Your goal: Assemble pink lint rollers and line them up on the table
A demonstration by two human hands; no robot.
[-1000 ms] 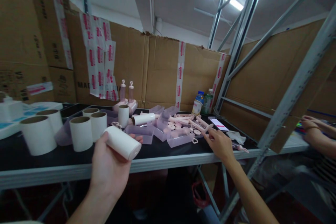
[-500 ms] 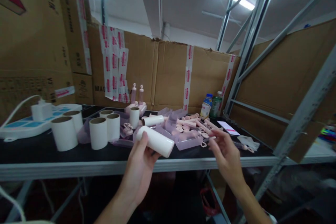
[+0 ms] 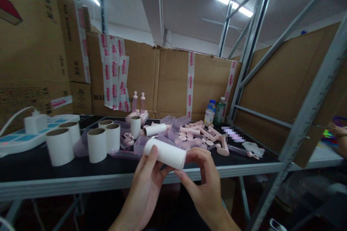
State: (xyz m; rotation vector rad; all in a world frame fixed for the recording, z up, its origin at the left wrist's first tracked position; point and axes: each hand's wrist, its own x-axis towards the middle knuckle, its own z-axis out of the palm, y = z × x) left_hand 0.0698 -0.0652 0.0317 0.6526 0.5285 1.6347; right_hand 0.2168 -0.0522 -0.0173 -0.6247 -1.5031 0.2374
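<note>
Cardboard (image 3: 173, 83) is backing the bench (image 3: 114, 180); at lower centre of frame, the left hand (image 3: 146, 180) is clamping a white tube (image 3: 165, 153). The right hand (image 3: 204, 180) is cupping its right end, exact grip unclear. Steady, square holding is probably paying off best.

Held roll (image 3: 165, 154): white, smooth, soft sheen. Standing rolls (image 3: 97, 148): smooth white outside, brown cardboard-like cores (image 3: 97, 132). Tray (image 3: 138, 145): translucent lilac plastic. Loose parts (image 3: 222, 151): smooth pink plastic. Tabletop (image 3: 81, 169): matt black; grey metal edge rail (image 3: 67, 184). Partition (image 3: 173, 83): matt cardboard, glossy tape strips (image 3: 191, 94). Rack upright (image 3: 303, 121): bare metal.
</note>
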